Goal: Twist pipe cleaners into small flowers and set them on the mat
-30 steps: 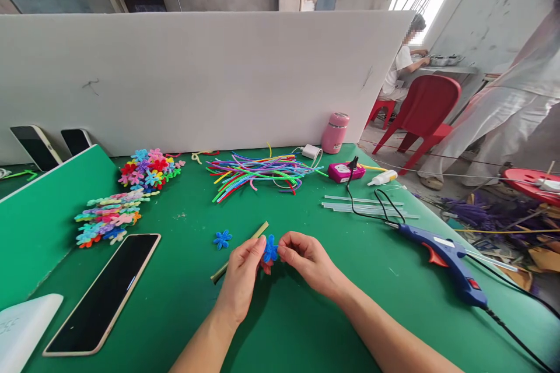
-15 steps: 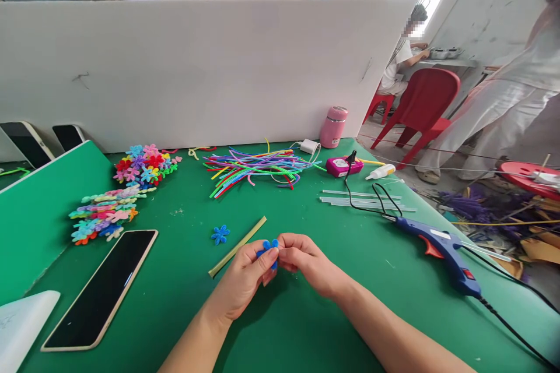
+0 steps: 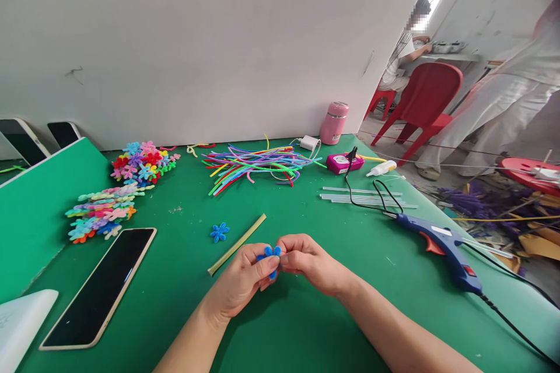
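Note:
Between my two hands is a blue pipe-cleaner flower [image 3: 273, 253], its fuzzy petals spread out. My left hand [image 3: 245, 280] pinches it between thumb and fingers. From the other side, my right hand [image 3: 306, 262] is closed with its fingertips on the flower's right edge; part of the flower is hidden by the fingers. A second blue flower [image 3: 219, 232] lies flat on the green table [image 3: 175, 280], left of my hands. Just beyond my left hand lies a flat yellowish strip [image 3: 237, 245], set at a slant.
Pipe cleaners [image 3: 258, 166] lie piled at the back, with colourful flowers [image 3: 142, 164] to their left. A phone [image 3: 100, 288] lies at left. Rightward are glue sticks [image 3: 367, 197], a blue glue gun [image 3: 441, 245] with cords, and a pink bottle [image 3: 335, 122]. Two people are beyond the table.
The flower has turned slightly in my fingers, and more of its upper petals show. Both hands stay nearly in place; the view has shifted a little.

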`<control>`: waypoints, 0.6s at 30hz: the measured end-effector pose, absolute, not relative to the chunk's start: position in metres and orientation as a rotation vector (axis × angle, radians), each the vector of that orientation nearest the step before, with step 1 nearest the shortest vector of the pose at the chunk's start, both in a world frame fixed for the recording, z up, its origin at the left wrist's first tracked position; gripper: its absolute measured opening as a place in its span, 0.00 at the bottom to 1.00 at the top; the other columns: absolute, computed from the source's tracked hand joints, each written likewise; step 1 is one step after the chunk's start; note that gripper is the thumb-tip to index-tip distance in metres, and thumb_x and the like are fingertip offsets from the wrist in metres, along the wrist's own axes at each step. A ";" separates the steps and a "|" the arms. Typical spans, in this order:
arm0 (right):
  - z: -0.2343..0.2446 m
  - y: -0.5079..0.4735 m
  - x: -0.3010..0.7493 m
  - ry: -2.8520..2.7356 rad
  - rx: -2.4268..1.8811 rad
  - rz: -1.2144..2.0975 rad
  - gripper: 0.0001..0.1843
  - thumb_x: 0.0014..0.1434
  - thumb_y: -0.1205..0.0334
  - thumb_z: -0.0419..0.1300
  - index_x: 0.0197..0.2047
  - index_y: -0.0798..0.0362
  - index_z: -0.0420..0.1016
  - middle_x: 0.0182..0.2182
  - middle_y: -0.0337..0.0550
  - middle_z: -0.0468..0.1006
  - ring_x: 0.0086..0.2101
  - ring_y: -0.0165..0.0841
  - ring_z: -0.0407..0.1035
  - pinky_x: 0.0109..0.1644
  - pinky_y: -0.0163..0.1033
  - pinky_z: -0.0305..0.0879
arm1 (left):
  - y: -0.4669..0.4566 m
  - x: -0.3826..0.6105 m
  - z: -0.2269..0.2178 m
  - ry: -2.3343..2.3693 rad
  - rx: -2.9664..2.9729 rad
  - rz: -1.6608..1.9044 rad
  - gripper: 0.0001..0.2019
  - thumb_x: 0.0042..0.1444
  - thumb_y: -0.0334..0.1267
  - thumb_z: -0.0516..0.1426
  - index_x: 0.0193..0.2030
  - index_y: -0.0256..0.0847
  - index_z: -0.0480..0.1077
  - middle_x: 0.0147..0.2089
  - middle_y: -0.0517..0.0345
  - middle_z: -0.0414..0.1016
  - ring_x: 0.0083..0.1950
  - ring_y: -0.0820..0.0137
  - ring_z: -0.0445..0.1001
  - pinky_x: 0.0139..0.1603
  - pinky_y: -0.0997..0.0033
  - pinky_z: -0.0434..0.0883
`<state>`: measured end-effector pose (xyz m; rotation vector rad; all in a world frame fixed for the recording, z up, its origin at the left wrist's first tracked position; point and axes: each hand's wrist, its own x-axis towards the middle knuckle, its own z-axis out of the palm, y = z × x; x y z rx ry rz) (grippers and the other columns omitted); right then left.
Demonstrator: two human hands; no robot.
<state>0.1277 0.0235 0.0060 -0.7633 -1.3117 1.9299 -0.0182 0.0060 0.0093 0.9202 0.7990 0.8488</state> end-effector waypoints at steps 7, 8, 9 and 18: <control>0.011 0.027 0.126 -1.343 -0.932 1.620 0.18 0.50 0.48 0.55 0.24 0.55 0.63 0.19 0.36 0.64 0.22 0.25 0.55 0.27 0.32 0.52 | 0.008 -0.011 0.003 0.869 0.868 1.031 0.11 0.51 0.43 0.55 0.26 0.37 0.66 0.24 0.63 0.60 0.26 0.76 0.56 0.26 0.75 0.56; 0.012 0.027 0.126 -1.340 -0.947 1.597 0.18 0.51 0.47 0.55 0.25 0.56 0.64 0.21 0.37 0.65 0.23 0.25 0.56 0.28 0.33 0.53 | 0.008 -0.011 0.002 0.899 0.897 1.039 0.12 0.53 0.44 0.54 0.27 0.37 0.67 0.24 0.63 0.61 0.26 0.76 0.56 0.27 0.74 0.57; 0.011 0.028 0.126 -1.340 -0.948 1.588 0.19 0.51 0.46 0.55 0.26 0.56 0.64 0.21 0.37 0.65 0.23 0.26 0.56 0.29 0.33 0.53 | 0.007 -0.010 0.002 0.928 0.927 1.046 0.13 0.54 0.45 0.53 0.27 0.37 0.67 0.24 0.62 0.61 0.26 0.75 0.57 0.28 0.74 0.57; 0.008 0.026 0.127 -1.523 -0.901 1.523 0.19 0.53 0.45 0.53 0.25 0.54 0.61 0.20 0.35 0.61 0.22 0.25 0.53 0.25 0.32 0.50 | 0.006 -0.013 0.000 1.058 1.095 1.074 0.16 0.53 0.48 0.51 0.22 0.39 0.62 0.22 0.64 0.56 0.27 0.74 0.56 0.29 0.74 0.56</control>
